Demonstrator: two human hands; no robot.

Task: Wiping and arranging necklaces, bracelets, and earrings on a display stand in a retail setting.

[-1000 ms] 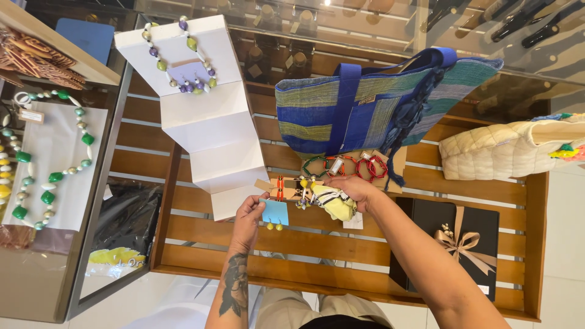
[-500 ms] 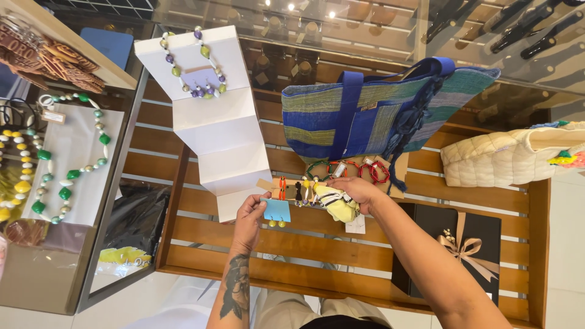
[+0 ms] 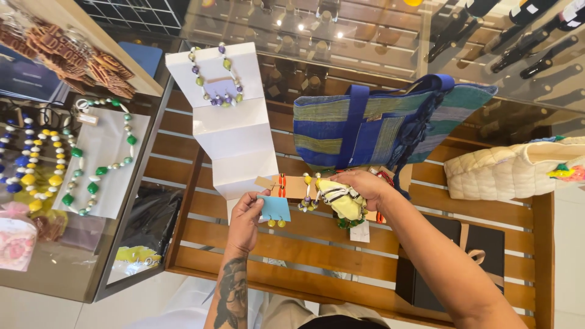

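Our left hand [image 3: 247, 218] pinches a small blue earring card [image 3: 274, 208], fingers closed on its left edge, low over the slatted wooden desk [image 3: 286, 250]. Our right hand [image 3: 364, 186] curls shut around a yellow bundle of jewellery [image 3: 342, 200], just beside the card. The white folded display stand [image 3: 234, 131] crowds us on the left, touching the card's corner; the blue striped bag [image 3: 378, 125] hems in the back. Bare slats lie toward the near edge, with a black gift box [image 3: 481, 253] to the right.
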